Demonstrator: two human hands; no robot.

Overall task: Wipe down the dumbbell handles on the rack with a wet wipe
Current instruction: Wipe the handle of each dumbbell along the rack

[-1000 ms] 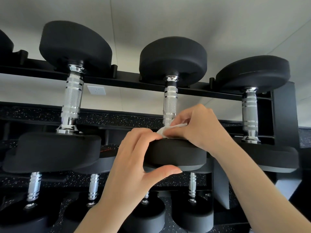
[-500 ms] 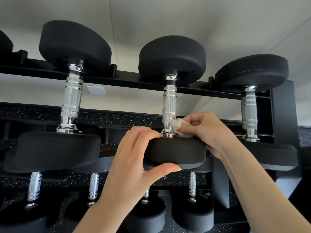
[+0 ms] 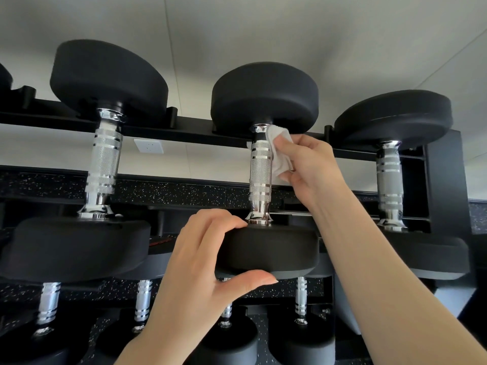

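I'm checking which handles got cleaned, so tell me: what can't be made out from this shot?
Head view only:
- Far side of the middle handle: hidden by the handle itself and the wet wipe in the right hand.
- Near head of the middle dumbbell: its left edge is covered by the left hand.
- Lower-row handles: upper ends hidden behind the top-row heads.
- Leftmost dumbbell: cut off by the frame edge.
- Wetness or residue on any handle: too fine to tell.

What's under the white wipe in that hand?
The wet wipe is pressed against the right side of the middle dumbbell's shiny handle, held there by the right hand. The metal right beneath it is covered, so its state cannot be seen.
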